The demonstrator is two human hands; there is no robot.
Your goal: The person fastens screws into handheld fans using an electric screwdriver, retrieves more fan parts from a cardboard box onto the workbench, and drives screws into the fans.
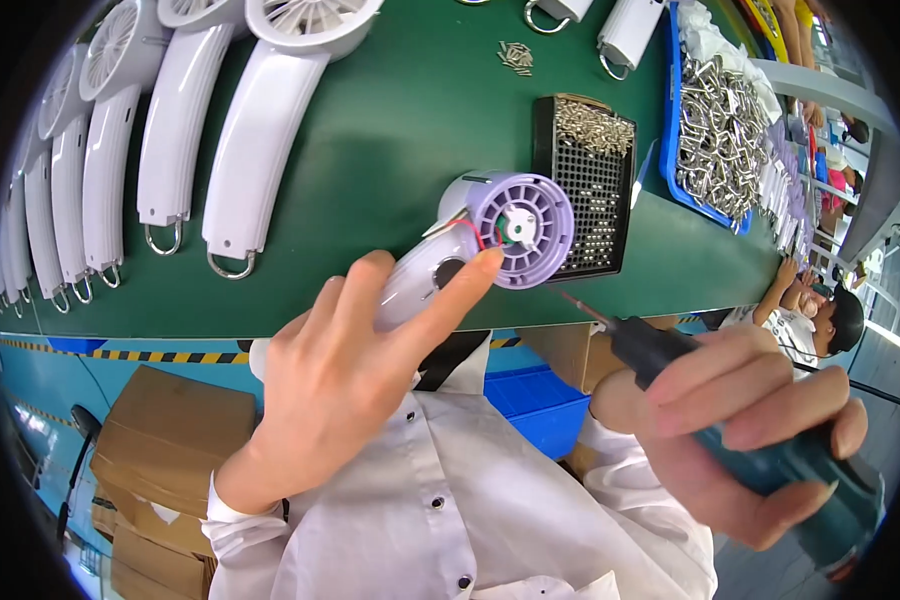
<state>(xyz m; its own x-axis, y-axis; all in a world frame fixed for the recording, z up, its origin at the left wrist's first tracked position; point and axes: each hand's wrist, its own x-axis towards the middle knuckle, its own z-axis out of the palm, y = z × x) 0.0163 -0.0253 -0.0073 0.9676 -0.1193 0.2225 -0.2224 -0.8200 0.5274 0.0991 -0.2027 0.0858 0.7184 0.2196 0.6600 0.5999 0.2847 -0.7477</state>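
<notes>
My left hand (335,375) is wrapped over the white handle of a handheld fan (402,290) that lies on the green table. Its index finger stretches onto the fan's open purple motor housing (550,245), where a white hub, a bit of green and red wires show. To the right, my right hand (740,420) grips a dark electric screwdriver (655,350). The tool's thin bit (582,306) points up and left toward the housing, apart from it. Just behind the housing sits a black screw tray (620,225) with small screws in its holes and a heap at its far end.
Several white fans (260,140) lie in a row at the left. A blue bin (672,110) of metal rings stands far right, and loose screws (516,58) lie at the back. Cardboard boxes (170,425) stand below the table's near edge. Another person (805,320) works at the right.
</notes>
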